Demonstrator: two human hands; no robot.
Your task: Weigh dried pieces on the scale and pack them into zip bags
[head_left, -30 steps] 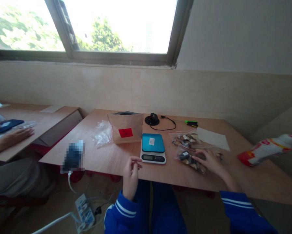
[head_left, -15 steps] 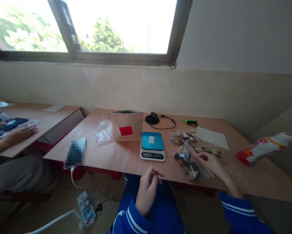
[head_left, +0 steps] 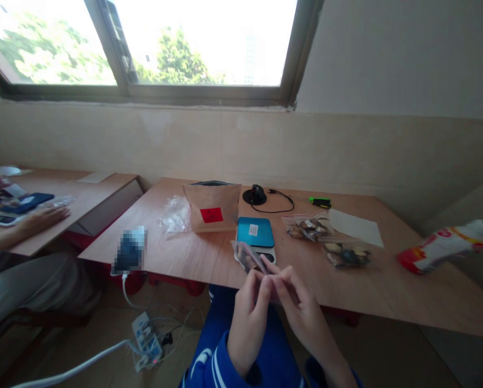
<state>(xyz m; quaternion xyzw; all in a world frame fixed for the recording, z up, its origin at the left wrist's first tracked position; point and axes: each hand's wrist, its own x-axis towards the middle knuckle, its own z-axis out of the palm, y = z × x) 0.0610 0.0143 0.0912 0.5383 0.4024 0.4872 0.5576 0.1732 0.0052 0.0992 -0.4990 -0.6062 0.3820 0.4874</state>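
Both my hands meet at the table's front edge on one clear zip bag (head_left: 247, 257) with dark pieces inside. My left hand (head_left: 251, 304) pinches its edge from the left, and my right hand (head_left: 295, 293) pinches it from the right, thumbs side by side. The bag tilts up in front of a kitchen scale (head_left: 255, 231) with a blue top and covers much of its display. To the right lie two more filled zip bags, one farther back (head_left: 308, 227) and one nearer (head_left: 348, 254). What the dark pieces are, I cannot make out.
A brown paper pouch (head_left: 212, 207) with a red label stands open-topped behind the scale, beside crumpled clear plastic (head_left: 174, 215). A black round stand (head_left: 255, 195) with a cable, white paper (head_left: 356, 227) and a bottle (head_left: 445, 247) are also here. At left, a co-worker's hand (head_left: 49, 215) rests on another table.
My right hand has brought the nearest zip bag leftward from the right side of the table to the front of the scale. My left hand, empty before, now grips it too.
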